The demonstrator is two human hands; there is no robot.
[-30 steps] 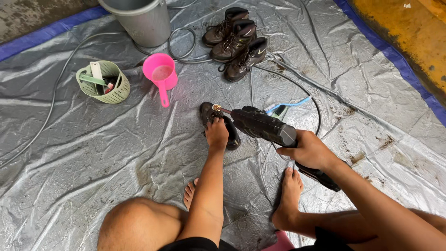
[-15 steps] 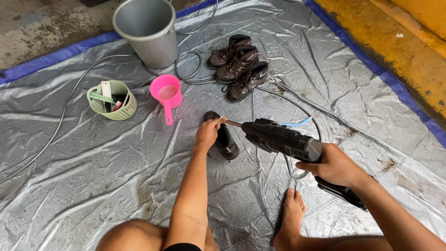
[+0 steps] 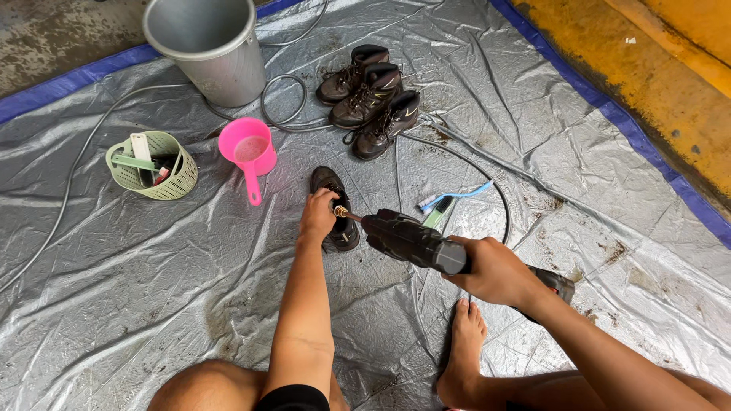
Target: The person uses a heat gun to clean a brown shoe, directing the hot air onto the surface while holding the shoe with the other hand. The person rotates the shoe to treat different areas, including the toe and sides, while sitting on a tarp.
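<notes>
Item: dark shoe [image 3: 335,204] lying on the wet grey tarp [image 3: 152,304], left hand [image 3: 317,217] closed over it, right hand [image 3: 495,272] wrapped around a black spray gun [image 3: 411,240] aimed close; risk, as I judge it: spray striking fingers, the slick shoe skidding free.

The left hand [image 3: 318,215] covers part of the black shoe [image 3: 333,199] on the tarp. The spray gun [image 3: 415,240] has its rear hidden under the right hand [image 3: 493,272]. The grey bucket [image 3: 205,46] at far left is cut by the top edge. Items in the green basket [image 3: 152,164] are too small to tell.
</notes>
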